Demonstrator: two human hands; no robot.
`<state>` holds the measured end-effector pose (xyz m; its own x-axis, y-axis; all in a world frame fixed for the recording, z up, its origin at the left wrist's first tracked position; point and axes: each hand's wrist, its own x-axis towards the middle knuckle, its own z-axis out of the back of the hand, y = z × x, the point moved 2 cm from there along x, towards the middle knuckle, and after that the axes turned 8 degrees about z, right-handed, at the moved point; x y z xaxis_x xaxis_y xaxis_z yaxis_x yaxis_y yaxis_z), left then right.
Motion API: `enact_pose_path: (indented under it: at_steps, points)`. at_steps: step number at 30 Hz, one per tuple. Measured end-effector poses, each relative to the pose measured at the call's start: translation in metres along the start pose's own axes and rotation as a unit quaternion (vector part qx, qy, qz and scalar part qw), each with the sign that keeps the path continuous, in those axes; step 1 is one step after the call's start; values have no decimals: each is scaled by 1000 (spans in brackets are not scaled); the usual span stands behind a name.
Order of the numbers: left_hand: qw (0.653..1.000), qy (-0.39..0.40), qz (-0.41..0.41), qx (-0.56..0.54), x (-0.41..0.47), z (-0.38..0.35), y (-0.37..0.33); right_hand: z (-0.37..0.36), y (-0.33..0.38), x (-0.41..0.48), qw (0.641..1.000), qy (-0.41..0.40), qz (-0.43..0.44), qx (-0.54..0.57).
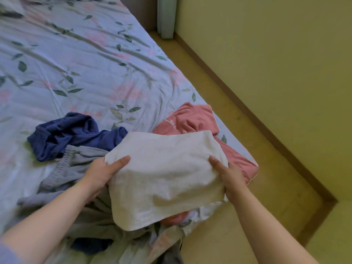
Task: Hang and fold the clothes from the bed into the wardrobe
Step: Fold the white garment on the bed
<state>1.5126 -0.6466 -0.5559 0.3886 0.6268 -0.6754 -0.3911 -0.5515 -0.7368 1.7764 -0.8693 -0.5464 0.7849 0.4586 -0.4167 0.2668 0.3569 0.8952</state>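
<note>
So, bed (pixel 76 54): a rumpled floral sheet that fills the upper left and centre of the frame.
Navy garment (pixel 76 134): crumpled at centre left on the sheet, unfolded.
Grey garment (pixel 76 164): lies loose just below the navy one and runs under the left forearm towards the lower edge.
Left hand (pixel 101 172): grasps the left end of the white piece, thumb on top and fingers tucked beneath.
White folded garment (pixel 165 178): held up at lower centre above the near corner of the bed. Its long axis runs across the frame from hand to hand, and its near edge sags towards the camera. Each hand has one end, so neither is nearer (it looks like an even, two-handed carry).
Pink garment (pixel 190 121): looks folded, and lies on the bed corner behind and partly under the white one.
Right hand (pixel 231 176): grips the right end the same way, thumb over and fingers under.
Floor (pixel 247 187) and wall (pixel 285 54): fill the right side of the frame.
Wardrobe: not in view. The folded piece is probably ready to be carried there, in which direction I cannot tell.
</note>
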Motion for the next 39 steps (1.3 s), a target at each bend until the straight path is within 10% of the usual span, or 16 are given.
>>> enact_pose_path:
  at_steps: [18, 26, 39]
  points:
    - [995, 8, 52, 83, -171, 54, 45, 40, -8, -160, 986, 2, -120, -113]
    - [989, -10, 149, 9, -100, 39, 62, 4, -44, -97, 977, 34, -209, -29]
    - [989, -111, 55, 75, 55, 20, 74, -46, -81, 55, 994, 33, -105, -11]
